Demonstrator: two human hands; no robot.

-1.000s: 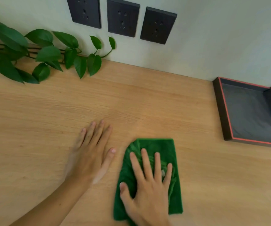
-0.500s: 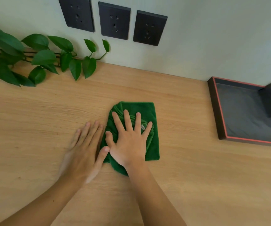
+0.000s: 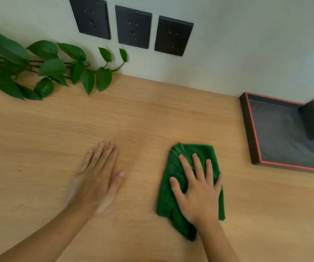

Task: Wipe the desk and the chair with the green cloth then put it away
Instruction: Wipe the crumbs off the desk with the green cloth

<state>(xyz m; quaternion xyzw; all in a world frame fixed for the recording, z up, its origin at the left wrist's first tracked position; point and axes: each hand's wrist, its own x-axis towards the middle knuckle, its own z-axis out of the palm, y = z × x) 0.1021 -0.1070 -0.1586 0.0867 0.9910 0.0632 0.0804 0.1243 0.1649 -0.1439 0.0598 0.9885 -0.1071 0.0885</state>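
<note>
So the green cloth (image 3: 173, 186) has slid to the right since half a second back; it was right up against the left hand then, and now there's a clear strip of bare wood between them. The right hand (image 3: 197, 193) is flat on top of the cloth, fingers spread, palm pressing down, not gripping anything. The cloth is bunched a bit under it and sits on the surface (image 3: 152, 114) toward the right, near but not touching the dark tray (image 3: 250, 133) with the red edge. The left hand (image 3: 97, 178) lies flat on the bare wood, fingers together, nothing under it, looks a little blurry. Leafy plant (image 3: 44, 70) trails along the back left, and three black wall sockets (image 3: 133, 27) sit above.
</note>
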